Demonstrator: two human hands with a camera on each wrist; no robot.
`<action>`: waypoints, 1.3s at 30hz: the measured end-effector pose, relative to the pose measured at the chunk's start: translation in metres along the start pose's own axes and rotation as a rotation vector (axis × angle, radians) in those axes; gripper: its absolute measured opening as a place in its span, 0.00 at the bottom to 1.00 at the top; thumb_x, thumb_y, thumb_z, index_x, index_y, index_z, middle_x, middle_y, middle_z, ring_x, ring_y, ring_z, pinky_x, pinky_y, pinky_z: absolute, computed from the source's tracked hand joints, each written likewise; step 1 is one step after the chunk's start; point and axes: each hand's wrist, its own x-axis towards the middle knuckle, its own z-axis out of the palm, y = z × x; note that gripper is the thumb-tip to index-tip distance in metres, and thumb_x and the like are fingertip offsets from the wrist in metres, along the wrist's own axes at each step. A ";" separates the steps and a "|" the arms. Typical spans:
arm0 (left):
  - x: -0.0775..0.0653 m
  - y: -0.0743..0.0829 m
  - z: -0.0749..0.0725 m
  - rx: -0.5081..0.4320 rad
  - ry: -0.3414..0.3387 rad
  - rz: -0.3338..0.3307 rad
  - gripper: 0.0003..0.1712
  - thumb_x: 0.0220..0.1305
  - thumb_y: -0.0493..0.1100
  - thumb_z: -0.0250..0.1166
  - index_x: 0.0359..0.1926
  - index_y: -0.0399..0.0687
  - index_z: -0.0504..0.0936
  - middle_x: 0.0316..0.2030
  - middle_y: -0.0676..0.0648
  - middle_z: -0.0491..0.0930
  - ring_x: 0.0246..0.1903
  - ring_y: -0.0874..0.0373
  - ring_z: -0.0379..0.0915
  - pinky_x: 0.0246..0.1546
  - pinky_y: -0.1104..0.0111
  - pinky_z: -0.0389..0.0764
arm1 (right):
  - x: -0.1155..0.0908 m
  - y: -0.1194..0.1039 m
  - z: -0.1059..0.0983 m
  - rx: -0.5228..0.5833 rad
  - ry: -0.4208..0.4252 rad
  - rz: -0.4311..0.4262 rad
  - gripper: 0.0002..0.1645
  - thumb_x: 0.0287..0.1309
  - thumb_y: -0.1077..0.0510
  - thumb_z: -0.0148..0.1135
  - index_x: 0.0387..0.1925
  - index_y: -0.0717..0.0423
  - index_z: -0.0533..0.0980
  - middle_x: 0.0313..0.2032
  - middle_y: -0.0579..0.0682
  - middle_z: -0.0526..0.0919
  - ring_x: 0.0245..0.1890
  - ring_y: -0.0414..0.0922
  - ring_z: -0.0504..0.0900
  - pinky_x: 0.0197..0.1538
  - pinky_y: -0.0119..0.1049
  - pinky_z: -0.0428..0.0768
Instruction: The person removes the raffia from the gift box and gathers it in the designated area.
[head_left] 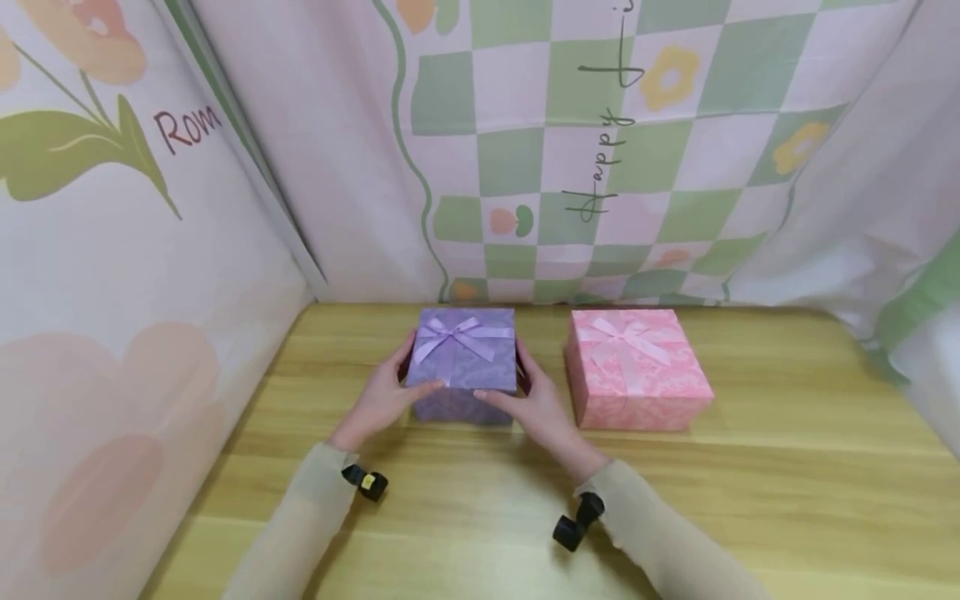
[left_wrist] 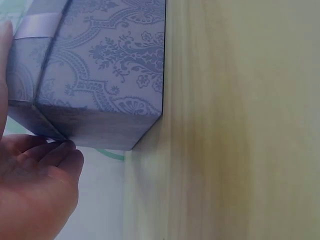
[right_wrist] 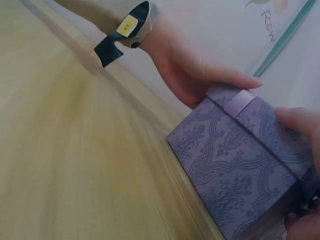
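A purple patterned gift box [head_left: 462, 407] stands on the wooden table, its lid [head_left: 491, 362] tied with a lilac ribbon bow. My left hand [head_left: 377, 402] holds the lid's left side, thumb along the front edge. In the left wrist view its fingers curl at the lid's lower rim, by the seam above the box's body [left_wrist: 115, 60]. On the opposite side my right hand [head_left: 542, 408] grips the lid likewise, its thumb on the front edge. The right wrist view shows the seam [right_wrist: 260, 142] as a dark line; most right fingers are cut off there.
A pink gift box [head_left: 637, 367] with a pink bow and its lid on stands just right of the purple one. Behind both hangs a checked curtain [head_left: 517, 167]. A flowered cloth wall [head_left: 225, 275] borders the table [head_left: 810, 467] on the left.
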 end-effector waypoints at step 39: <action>0.022 -0.002 0.002 -0.111 0.158 -0.028 0.49 0.63 0.38 0.73 0.79 0.48 0.57 0.76 0.42 0.57 0.63 0.33 0.69 0.59 0.54 0.76 | 0.030 0.002 -0.005 0.042 0.054 -0.024 0.67 0.47 0.56 0.84 0.81 0.48 0.52 0.75 0.55 0.60 0.72 0.54 0.63 0.64 0.40 0.72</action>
